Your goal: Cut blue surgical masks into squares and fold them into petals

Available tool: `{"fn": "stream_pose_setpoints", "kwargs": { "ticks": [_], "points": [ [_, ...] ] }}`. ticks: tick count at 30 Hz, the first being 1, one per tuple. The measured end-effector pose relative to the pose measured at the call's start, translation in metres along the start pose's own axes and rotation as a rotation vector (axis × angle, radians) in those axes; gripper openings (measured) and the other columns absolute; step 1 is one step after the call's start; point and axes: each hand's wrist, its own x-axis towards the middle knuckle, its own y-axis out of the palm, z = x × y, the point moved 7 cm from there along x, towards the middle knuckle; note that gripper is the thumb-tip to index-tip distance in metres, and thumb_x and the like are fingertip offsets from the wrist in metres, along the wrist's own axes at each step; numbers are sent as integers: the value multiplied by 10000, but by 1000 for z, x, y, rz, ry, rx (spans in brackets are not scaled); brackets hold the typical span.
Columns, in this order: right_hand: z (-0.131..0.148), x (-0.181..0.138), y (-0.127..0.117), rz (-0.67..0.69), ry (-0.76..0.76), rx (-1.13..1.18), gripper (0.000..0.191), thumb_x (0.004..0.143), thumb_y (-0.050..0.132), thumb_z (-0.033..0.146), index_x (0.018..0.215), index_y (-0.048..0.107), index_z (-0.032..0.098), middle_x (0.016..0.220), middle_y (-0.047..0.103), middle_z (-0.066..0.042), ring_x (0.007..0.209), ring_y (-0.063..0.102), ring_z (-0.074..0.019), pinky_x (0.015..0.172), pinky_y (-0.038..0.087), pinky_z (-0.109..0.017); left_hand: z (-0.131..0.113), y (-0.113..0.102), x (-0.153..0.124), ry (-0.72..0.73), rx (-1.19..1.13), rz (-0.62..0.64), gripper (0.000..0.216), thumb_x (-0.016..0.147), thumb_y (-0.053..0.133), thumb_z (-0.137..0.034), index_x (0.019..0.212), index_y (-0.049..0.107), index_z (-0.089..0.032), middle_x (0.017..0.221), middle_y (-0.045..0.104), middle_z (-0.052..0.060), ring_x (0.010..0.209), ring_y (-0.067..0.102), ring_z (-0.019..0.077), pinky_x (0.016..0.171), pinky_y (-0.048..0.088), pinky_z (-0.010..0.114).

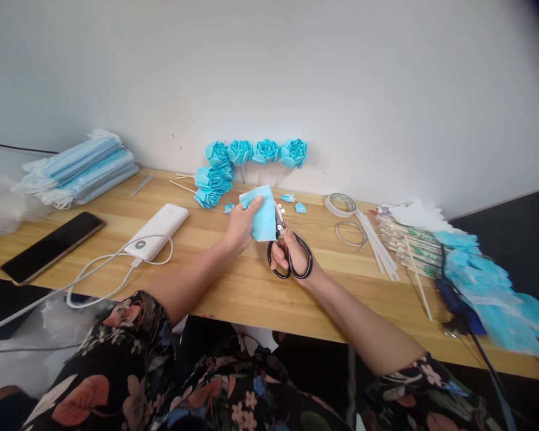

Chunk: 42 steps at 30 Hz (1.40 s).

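My left hand [241,226] pinches a folded piece of light blue fabric [264,216], with the thumb on top. In my right hand [295,251] is a pair of black-handled scissors [302,270], fingers through the loops. The scissor blades stand upright along the fabric's right edge, and part of them is hidden behind it. Small cut blue scraps [300,208] lie on the table just beyond the blades. Behind my hands, several blue fabric flowers [266,151] on sticks lean against the wall, and more blue flowers [208,197] lie to their left.
Left on the wooden table [215,281] are stacked face masks [87,167], a phone [53,246] and a white power bank [156,232] with a cable. Right are a tape roll [340,205], white strips [377,244], wrapped sticks [404,245], a dark blue corded tool [453,305] and blue fabric pieces [489,293].
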Motion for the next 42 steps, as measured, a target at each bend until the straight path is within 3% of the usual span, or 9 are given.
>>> {"fn": "stream_pose_setpoints", "kwargs": {
  "ticks": [6, 11, 17, 22, 32, 42],
  "points": [
    [-4, 1, 0, 45, 38, 44, 770, 775, 562, 834, 1215, 593, 202, 555, 511, 97, 378, 389, -65, 553, 586, -290, -2, 2, -2, 1, 10, 18, 510, 552, 917, -505, 844, 691, -153, 774, 753, 48, 686, 703, 185, 686, 561, 294],
    [-3, 1, 1, 76, 35, 52, 721, 825, 545, 799, 1240, 577, 209, 573, 516, 89, 401, 409, -71, 579, 592, -303, -3, 4, -5, 22, 45, 18, 524, 516, 925, -517, 791, 685, -143, 722, 733, 25, 613, 663, 148, 623, 536, 260],
    [-2, 1, 0, 61, 20, 61, 704, 843, 548, 777, 1268, 552, 215, 571, 518, 92, 391, 396, -72, 566, 585, -310, 0, 5, -4, 23, 25, 55, 513, 571, 903, -524, 841, 694, -141, 777, 757, 35, 638, 681, 155, 632, 547, 259],
    [-3, 1, 0, 75, 29, 67, 696, 844, 544, 775, 1235, 586, 202, 556, 499, 91, 384, 378, -71, 558, 578, -304, 2, -1, 0, -3, -14, -17, 484, 561, 921, -473, 812, 656, -155, 686, 707, -20, 578, 638, 115, 605, 525, 232],
    [0, 2, -1, 78, 6, 61, 638, 867, 539, 751, 1203, 584, 211, 556, 496, 90, 397, 388, -78, 538, 558, -286, 8, 5, -5, -5, 12, 68, 452, 612, 896, -474, 841, 691, -143, 739, 736, 10, 624, 664, 135, 629, 528, 242],
    [-2, 2, 2, 86, 55, 116, 637, 830, 567, 772, 1128, 621, 212, 520, 482, 89, 376, 358, -81, 475, 515, -269, 5, 0, -2, -21, -32, -9, 465, 587, 915, -450, 830, 657, -149, 718, 716, -14, 602, 648, 114, 626, 530, 235]
  ]
}}
